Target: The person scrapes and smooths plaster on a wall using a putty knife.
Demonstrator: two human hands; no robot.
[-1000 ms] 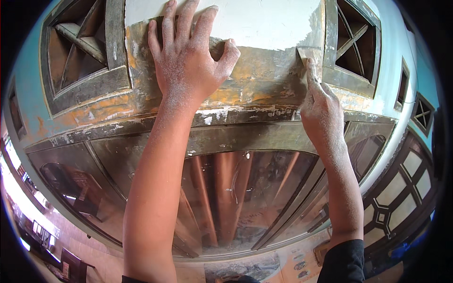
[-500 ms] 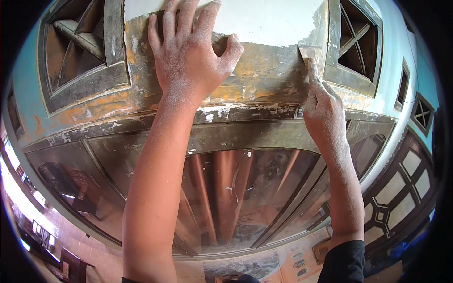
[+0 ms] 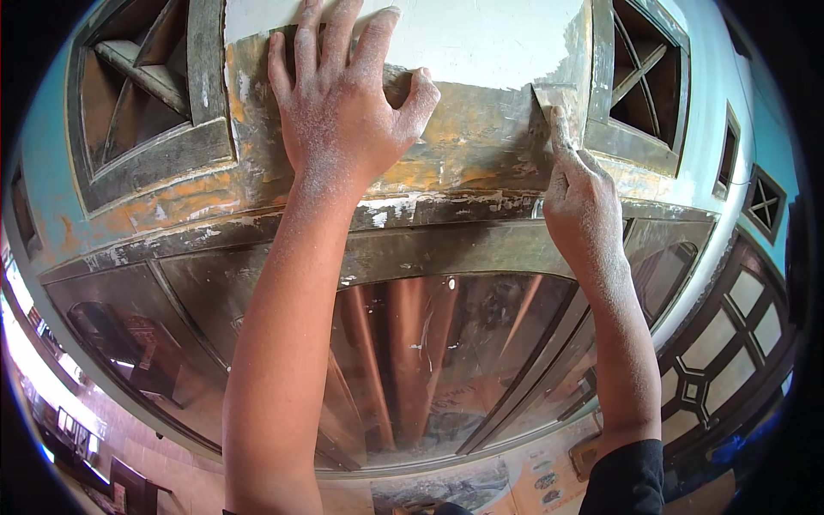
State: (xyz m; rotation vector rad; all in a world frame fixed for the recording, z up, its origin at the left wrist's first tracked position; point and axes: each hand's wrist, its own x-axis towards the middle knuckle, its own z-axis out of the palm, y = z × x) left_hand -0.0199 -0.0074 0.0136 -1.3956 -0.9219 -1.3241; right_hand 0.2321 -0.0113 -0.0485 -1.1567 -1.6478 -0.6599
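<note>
My left hand, dusted white, lies against the wall with its fingers spread, over the edge between white paint and bared surface. Gripped in my right hand is a scraper with a flat, flared blade. My forefinger stretches along the blade, which rests on the wall at the ragged lower edge of the white paint. The scraper's handle is hidden inside my fist. Below that paint runs a scraped strip of grey-brown and orange patches. White dust covers both hands and wrists.
Crossed-bar vents in wooden frames flank the wall patch, one at the left and one at the right. Beneath runs a ledge with flaking white paint, above a glazed wooden panel. A panelled door stands at the far right.
The scraper and my right hand have shifted slightly left along the paint edge. My left hand stays in place on the wall.
</note>
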